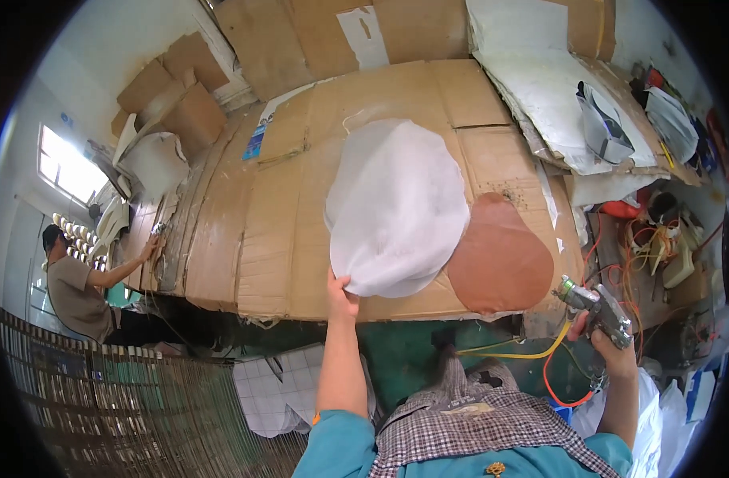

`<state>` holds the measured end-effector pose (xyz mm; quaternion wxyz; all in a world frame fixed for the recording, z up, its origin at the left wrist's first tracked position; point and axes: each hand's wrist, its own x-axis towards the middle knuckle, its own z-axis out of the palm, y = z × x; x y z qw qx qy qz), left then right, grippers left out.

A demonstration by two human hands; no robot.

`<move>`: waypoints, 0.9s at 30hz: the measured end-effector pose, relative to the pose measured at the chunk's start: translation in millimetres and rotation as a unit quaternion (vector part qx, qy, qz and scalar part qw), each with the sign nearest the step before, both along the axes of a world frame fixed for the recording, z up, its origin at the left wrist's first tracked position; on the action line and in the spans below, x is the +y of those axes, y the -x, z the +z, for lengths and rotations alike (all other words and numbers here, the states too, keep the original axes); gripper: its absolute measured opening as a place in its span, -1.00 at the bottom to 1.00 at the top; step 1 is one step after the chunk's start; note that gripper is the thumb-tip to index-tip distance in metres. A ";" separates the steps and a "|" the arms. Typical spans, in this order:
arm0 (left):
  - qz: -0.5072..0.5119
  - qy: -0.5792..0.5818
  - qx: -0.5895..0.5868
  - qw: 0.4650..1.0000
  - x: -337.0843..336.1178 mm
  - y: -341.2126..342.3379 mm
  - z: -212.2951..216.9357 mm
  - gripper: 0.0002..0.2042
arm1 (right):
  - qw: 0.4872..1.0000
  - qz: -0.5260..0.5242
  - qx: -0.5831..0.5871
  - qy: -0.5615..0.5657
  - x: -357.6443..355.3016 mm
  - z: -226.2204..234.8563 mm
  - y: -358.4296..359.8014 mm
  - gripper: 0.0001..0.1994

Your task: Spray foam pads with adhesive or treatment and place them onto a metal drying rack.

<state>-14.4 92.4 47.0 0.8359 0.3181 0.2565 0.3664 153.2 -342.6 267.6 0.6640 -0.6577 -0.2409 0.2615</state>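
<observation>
My left hand (343, 295) pinches the near edge of a large rounded white sheet (398, 199), fabric-like and lying over the cardboard-covered table (269, 255). Beside it, to the right, lies a flat brown piece (501, 259) that looks like leather, narrow at the far end and wide at the near end. The white sheet overlaps its left edge. My right hand (602, 341) is wrapped round a metal spray gun (611, 315), held off the table's near right edge with its nozzle pointing left. Yellow and red hoses hang near the gun.
A co-worker (77, 279) works at the table's far left end. Cardboard boxes (189, 119) stand at the back left. To the right is a white-covered shelf (532, 88) with tangled hoses (643, 247) below it. A slatted rack (141, 398) stands at the lower left.
</observation>
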 end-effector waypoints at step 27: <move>0.031 0.081 0.139 0.986 -29.9 26.2 -70.5 -0.57 | 0.999 0.043 0.009 0.029 -50.7 10.8 24.8 -0.37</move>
